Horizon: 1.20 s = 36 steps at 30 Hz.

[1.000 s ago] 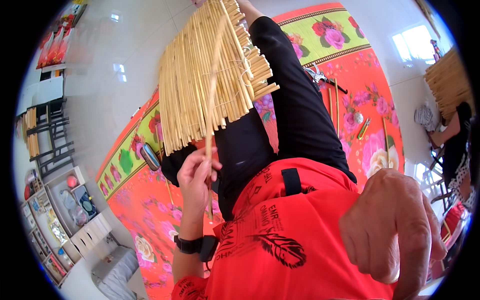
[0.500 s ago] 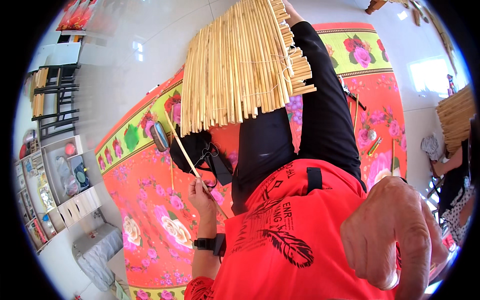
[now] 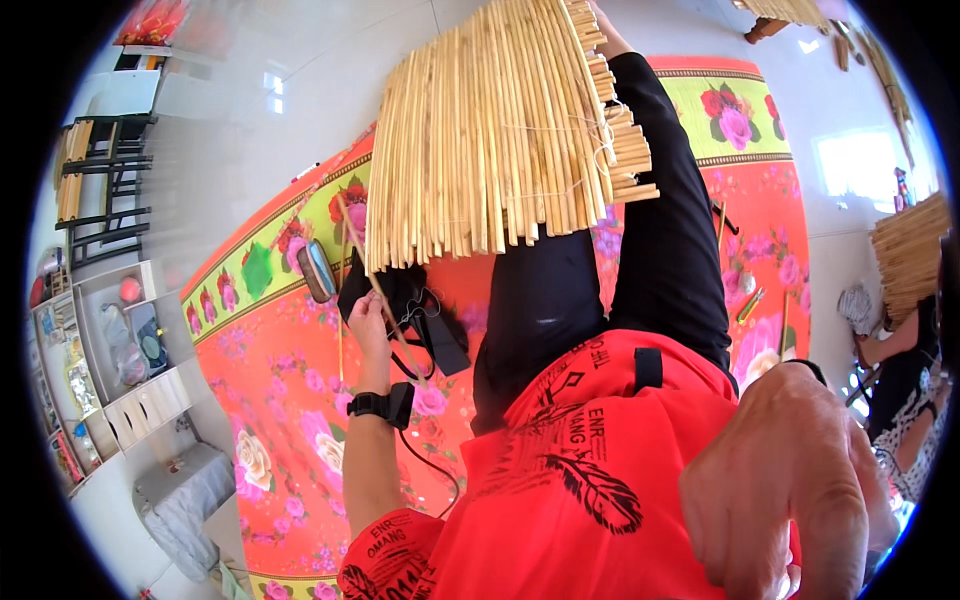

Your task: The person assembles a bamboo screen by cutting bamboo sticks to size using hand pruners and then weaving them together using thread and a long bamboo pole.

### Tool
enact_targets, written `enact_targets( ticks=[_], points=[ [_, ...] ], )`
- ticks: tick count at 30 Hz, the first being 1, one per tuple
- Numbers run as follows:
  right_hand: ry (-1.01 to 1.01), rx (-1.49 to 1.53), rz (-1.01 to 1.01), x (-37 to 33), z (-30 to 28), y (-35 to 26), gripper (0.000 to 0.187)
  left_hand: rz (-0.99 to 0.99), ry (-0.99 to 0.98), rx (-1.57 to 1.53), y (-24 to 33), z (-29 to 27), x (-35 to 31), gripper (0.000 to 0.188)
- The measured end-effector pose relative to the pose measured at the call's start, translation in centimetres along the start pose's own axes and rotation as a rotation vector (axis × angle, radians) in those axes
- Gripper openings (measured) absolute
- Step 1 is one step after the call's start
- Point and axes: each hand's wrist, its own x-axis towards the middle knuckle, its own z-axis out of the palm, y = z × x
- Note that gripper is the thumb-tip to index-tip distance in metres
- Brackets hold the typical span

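Observation:
My left hand (image 3: 368,325), with a black device strapped at the wrist, pinches a thin reed stick (image 3: 352,236) that slants beside the mat. A mat of reed stalks (image 3: 480,140), tied with pale thread, lies over my outstretched legs, its right edge uneven. My right hand (image 3: 780,480) is large and close at the lower right, its fingers curled. Whatever those fingers hold, if anything, is hidden. Below the left part of the mat, a black bag (image 3: 366,292) sits near my left hand, with thin cord on it.
A flowered red cloth (image 3: 290,400) covers the floor. An oblong case (image 3: 318,270) lies left of the bag. Pliers (image 3: 750,306) and a small ball (image 3: 746,283) lie right of my legs. Shelving with boxes (image 3: 150,405) stands at left; another person (image 3: 905,350) sits at right beside a reed mat.
My left hand has moved forward and left with the reed stick, bringing the stick closer to the mat's lower left corner. My right hand stays curled in nearly the same place.

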Motion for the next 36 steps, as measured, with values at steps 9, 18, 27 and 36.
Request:
enact_targets(
  ticks=[9,18,27,36],
  points=[
    [0.045,0.17,-0.012,2.7,-2.0,0.5,0.028,0.138,0.22,0.401,-0.4,-1.4,9.7,0.015],
    [0.089,0.067,0.031,4.6,-4.9,-1.0,0.026,0.262,0.131,0.917,-2.6,-3.8,16.4,0.021],
    [0.088,0.068,0.057,5.1,-7.0,-2.7,0.024,0.062,-0.003,1.07,-3.4,-3.6,19.6,0.025],
    [-0.024,0.245,0.475,6.1,-8.6,-3.9,0.026,0.202,-0.033,1.097,-2.1,-1.8,20.2,0.024]
  ],
)
